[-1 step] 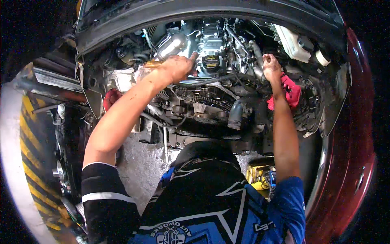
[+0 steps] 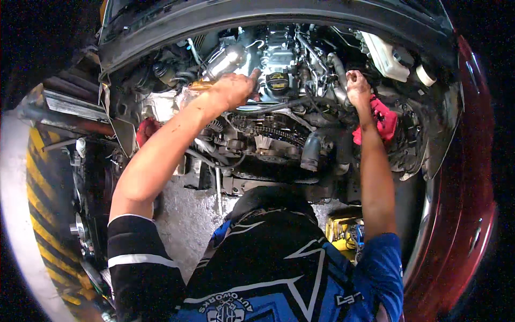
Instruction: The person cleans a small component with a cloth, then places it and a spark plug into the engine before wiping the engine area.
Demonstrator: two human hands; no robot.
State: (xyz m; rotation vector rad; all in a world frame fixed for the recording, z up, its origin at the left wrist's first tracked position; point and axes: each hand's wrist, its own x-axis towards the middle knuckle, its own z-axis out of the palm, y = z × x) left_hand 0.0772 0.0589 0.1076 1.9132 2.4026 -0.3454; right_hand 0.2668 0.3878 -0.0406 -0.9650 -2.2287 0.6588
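My left hand reaches over the front of the engine, just left of the black oil filler cap. Its index finger and thumb are spread apart, and I see nothing between them; the other fingers are partly hidden. Under them lies the pale engine cover, lit brightly. On the right, my right hand is closed, fingers curled, beside a grey pipe. What it grips, if anything, I cannot make out. Below, the timing chain is exposed across the engine front.
A pink-red cloth lies by my right wrist. An open-ended hose juts toward me. A white reservoir sits at the back right. On the floor stands a yellow tray with tools. The raised hood spans the far side.
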